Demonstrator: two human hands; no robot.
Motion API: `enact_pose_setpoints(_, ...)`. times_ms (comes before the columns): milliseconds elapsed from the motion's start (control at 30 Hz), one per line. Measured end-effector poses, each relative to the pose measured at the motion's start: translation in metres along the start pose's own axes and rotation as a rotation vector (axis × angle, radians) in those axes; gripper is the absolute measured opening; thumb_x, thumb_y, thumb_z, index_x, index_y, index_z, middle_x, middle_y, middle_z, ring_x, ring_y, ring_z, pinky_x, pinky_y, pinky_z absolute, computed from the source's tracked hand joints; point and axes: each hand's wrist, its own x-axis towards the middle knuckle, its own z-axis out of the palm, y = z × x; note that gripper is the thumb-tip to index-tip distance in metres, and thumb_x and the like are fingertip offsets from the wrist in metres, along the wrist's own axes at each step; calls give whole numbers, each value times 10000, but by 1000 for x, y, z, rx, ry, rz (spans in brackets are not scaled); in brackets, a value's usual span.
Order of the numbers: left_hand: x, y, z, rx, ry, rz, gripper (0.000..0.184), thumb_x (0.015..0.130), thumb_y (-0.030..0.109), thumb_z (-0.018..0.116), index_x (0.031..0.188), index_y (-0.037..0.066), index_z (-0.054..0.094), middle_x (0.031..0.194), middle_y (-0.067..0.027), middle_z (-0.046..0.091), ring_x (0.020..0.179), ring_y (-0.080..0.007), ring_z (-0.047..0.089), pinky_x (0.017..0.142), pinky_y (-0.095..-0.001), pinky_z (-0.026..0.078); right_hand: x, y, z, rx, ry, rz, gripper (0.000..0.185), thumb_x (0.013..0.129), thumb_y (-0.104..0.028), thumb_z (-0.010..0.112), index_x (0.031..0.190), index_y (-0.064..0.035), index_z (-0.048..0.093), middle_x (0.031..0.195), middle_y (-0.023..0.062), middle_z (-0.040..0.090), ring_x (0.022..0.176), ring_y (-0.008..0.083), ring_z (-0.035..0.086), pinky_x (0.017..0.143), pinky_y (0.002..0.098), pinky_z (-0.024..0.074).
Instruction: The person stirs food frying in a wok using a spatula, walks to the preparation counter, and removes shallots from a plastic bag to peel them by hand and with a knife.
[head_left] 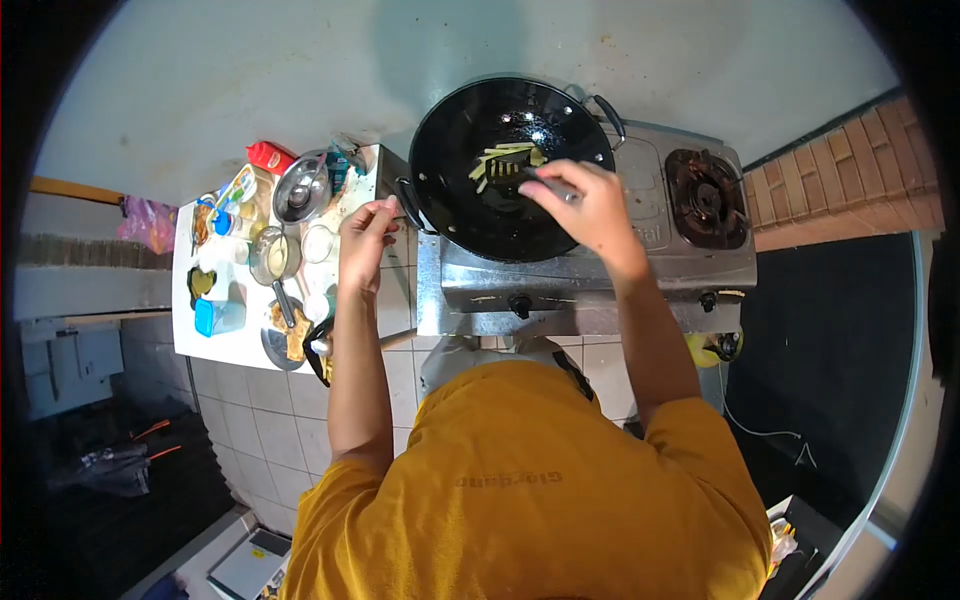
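Observation:
A large black wok (470, 215) sits on the left side of the gas stove. Pale yellow-green strips of food (490, 160) lie in its middle. My right hand (590, 205) is closed around the handle of a slotted spatula (507, 168), whose dark head rests among the strips. At the wok's left side, my left hand (368, 235) has its fingers curled and pinched at the black loop handle (408, 205). Part of that grip is hidden by the fingers.
At right, the stove (640, 205) has a bare burner (707, 198). To the left, a white table (185, 310) holds a metal bowl (302, 188), a strainer (275, 255), a blue-lidded container (218, 318) and a plate of food (275, 345). A wall stands behind the wok.

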Motion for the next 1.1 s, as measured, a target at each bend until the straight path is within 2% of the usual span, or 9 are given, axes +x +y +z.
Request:
enact_pose_setpoints(267,-11,6,9,133,-6,23,151,913,201,696,863,68,644,750,51,574,686,-35,468,617,-202,359,50,-14,-28,-163,80,70,290,887,-349,667,802,-82,744,654,155,646,581,327,643,525,357,485)
enact_pose_setpoints(467,-8,-11,10,108,-19,66,168,912,190,708,877,44,632,762,41,587,694,-46,483,649,-204,390,56,14,-10,-296,173,-18,288,892,-357,669,835,-83,742,657,160,640,591,342,633,539,383,483)
enact_pose_setpoints(600,-6,-13,9,81,-22,78,169,909,190,712,884,42,634,764,43,582,696,-41,476,643,-201,385,38,15,4,-232,127,-2,268,906,-299,680,873,-37,726,690,165,657,576,293,654,551,323,491)
enact_pose_setpoints(667,-6,-13,9,78,-26,81,172,907,190,715,880,41,634,756,47,571,692,-37,466,638,-198,378,29,2,0,-211,71,90,276,898,-328,675,820,-67,723,644,177,616,565,344,611,522,370,463)
enact_pose_setpoints(800,-1,-20,7,93,-14,97,174,906,187,714,871,38,632,749,53,561,680,-33,455,623,-195,365,17,-28,-14,-45,243,126,244,908,-257,681,815,-34,711,556,124,549,458,209,519,482,305,413)
enact_pose_setpoints(867,-1,-24,7,81,-14,103,174,906,186,713,869,37,632,747,54,560,676,-32,454,616,-195,361,10,-37,-17,-39,193,185,227,910,-232,683,825,-23,712,544,99,536,455,164,487,475,289,401)
enact_pose_setpoints(933,-3,-18,8,104,1,70,174,907,185,711,869,34,634,738,56,558,659,-31,450,600,-197,354,1,-33,-11,-100,90,200,231,908,-242,685,842,-23,716,571,109,570,467,177,515,487,292,417)
enact_pose_setpoints(967,-3,-18,8,103,-2,67,174,907,185,711,869,34,634,738,56,558,659,-31,450,600,-197,354,0,-34,-6,-90,134,186,225,909,-244,680,856,-29,718,621,141,616,506,225,591,510,314,453)
enact_pose_setpoints(1100,-4,-21,12,83,11,82,185,904,193,714,856,33,636,712,62,546,640,-29,441,587,-197,345,6,-14,19,-121,256,120,227,907,-262,672,867,-43,721,695,187,652,619,330,661,547,371,497)
